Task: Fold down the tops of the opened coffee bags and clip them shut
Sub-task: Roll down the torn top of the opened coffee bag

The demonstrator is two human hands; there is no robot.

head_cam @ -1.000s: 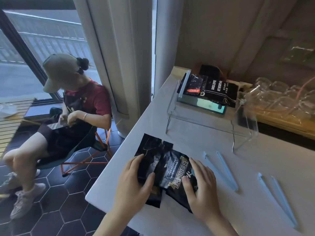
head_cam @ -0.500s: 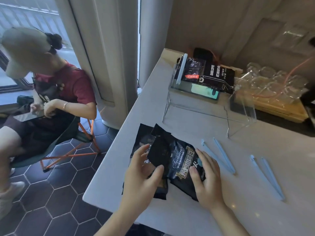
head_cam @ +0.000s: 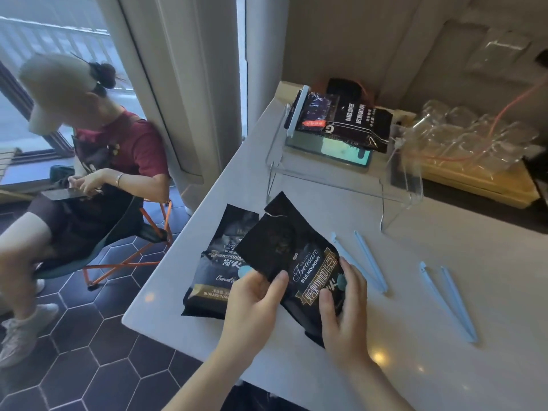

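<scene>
Both hands hold one black coffee bag (head_cam: 299,256) labelled "Treasure Blue Mountain", tilted with its torn top up and to the left, above the near left part of the white counter (head_cam: 444,292). Left hand (head_cam: 252,310): thumb over the bag's left edge, other fingers behind it, closed on the bag. Right hand (head_cam: 344,315): fingers spread over the lower right of the bag's front, thumb on the print, pressing or gripping it; underside not visible. A second black coffee bag (head_cam: 221,262) lies flat on the counter just left of and partly under the held one, top open and unfolded. Two light blue bag clips (head_cam: 363,261) lie on the counter just right of the held bag, a second pair of blue clips (head_cam: 447,301) farther right, all loose. Farther back stands a clear acrylic stand (head_cam: 341,179) carrying more dark coffee bags (head_cam: 350,123), one with a pale clip along its left edge. A seated person (head_cam: 98,173) is at left, beside the window.
</scene>
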